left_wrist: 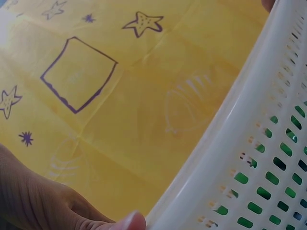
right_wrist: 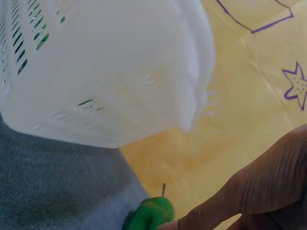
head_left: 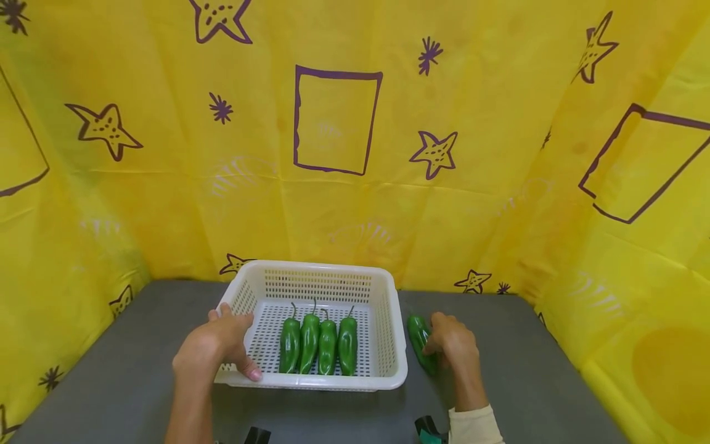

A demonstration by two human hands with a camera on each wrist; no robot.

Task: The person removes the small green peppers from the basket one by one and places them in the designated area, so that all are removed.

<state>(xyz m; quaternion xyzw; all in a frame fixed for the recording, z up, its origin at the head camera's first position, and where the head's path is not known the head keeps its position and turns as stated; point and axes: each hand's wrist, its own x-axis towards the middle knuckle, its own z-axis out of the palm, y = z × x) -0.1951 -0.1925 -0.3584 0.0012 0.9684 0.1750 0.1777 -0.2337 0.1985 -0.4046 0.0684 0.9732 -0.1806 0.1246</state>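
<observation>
A white plastic basket (head_left: 388,320) with perforated sides stands on the dark grey table. Several glossy green chili peppers (head_left: 309,344) lie side by side inside it, stems pointing away. My left hand (head_left: 213,345) grips the basket's near left corner, its thumb over the front rim and its fingers along the left rim. Right of the basket, another green chili pepper (head_left: 417,333) lies on the table, tilted. My right hand (head_left: 456,346) pinches that pepper from its right side. The right wrist view shows the thumb (right_wrist: 206,211) against the pepper (right_wrist: 152,211); the other fingertips are hidden.
A yellow cloth (head_left: 338,216) with purple stars and squares rises behind the table and along both sides. Grey table surface (head_left: 532,357) extends left and right of the basket. Small black objects (head_left: 257,435) show at the near edge.
</observation>
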